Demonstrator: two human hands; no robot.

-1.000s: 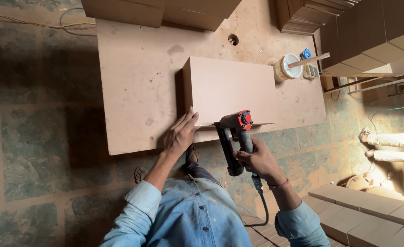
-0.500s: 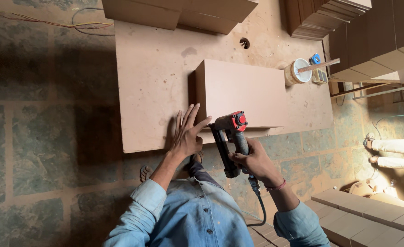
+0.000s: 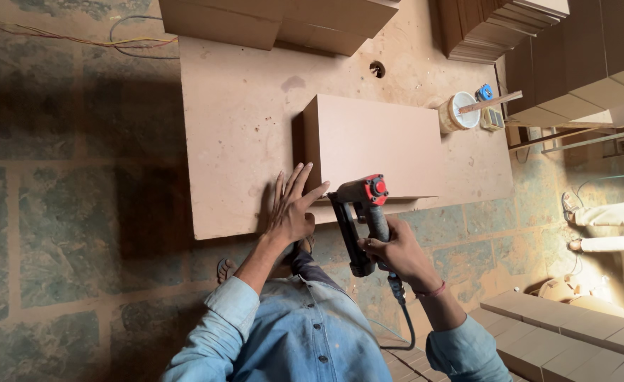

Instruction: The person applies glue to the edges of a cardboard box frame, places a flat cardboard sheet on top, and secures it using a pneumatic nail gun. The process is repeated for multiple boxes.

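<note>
In the head view, the left hand (image 3: 292, 210) is pressing flat and open on the large board (image 3: 241, 141) beside the upright panel (image 3: 375, 145), while the right hand (image 3: 395, 249) is gripping the nail gun (image 3: 361, 212) at the panel's near lower edge, fastening apparently in progress.

Carpentry workshop (stacked boards (image 3: 496, 28), nail gun (image 3: 361, 212))
</note>
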